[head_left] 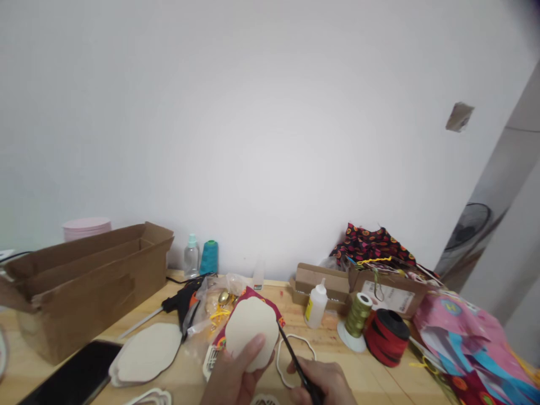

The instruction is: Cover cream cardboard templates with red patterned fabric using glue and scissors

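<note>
One scalloped cream panel (247, 323) is occupying the near centre; the left hand (238, 374) is pinching it, thumb in front, apparently keeping the red patterned fabric (252, 293) backed against its far face. The right hand (329, 378) is gripping a slim black tool (295, 360), its tip pointing at the fabric's right corner. Stacked panels (147, 351) are lying left, seemingly for easy reach.

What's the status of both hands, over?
Left hand: holding pale scalloped panel, red patterned fabric behind it. Right hand: gripping slim black tool, tip near panel's edge. Thin frame near right hand.
</note>
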Tool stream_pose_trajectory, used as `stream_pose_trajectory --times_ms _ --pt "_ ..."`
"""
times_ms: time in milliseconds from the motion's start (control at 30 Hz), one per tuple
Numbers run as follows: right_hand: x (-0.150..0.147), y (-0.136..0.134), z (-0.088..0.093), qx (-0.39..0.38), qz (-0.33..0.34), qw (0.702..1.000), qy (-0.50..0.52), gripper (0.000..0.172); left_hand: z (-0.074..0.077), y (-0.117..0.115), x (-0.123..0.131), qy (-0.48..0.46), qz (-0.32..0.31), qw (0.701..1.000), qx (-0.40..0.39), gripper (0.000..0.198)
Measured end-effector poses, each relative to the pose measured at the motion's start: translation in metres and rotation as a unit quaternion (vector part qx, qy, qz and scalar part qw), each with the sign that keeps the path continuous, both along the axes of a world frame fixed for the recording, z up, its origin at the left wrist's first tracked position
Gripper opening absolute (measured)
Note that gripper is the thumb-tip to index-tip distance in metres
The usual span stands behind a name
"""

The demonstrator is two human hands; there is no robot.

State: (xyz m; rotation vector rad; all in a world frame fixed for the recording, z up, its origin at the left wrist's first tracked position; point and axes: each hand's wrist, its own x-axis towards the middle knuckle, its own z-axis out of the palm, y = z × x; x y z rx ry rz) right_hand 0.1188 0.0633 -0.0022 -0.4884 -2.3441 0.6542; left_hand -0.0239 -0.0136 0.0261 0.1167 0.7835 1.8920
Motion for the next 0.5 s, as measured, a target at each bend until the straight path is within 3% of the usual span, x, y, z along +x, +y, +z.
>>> stream_pose_trajectory --times_ms 133,333,500 --pt "0.000 0.003 -0.001 -0.005 0.021 1.000 -0.008 0.034 -0.002 -0.001 -0.001 -0.005 0.011 1.000 -0.015 0.028" --pt "0.004 0.002 0.005 0.000 0.006 1.000 0.000 0.033 0.004 -0.008 -0.012 -0.033 -0.057 0.998 0.000 0.024" --pt "0.005 0.002 0.008 0.038 0.004 0.999 -0.007 0.042 0.009 -0.009 -0.016 0.043 -0.074 0.996 0.011 0.047"
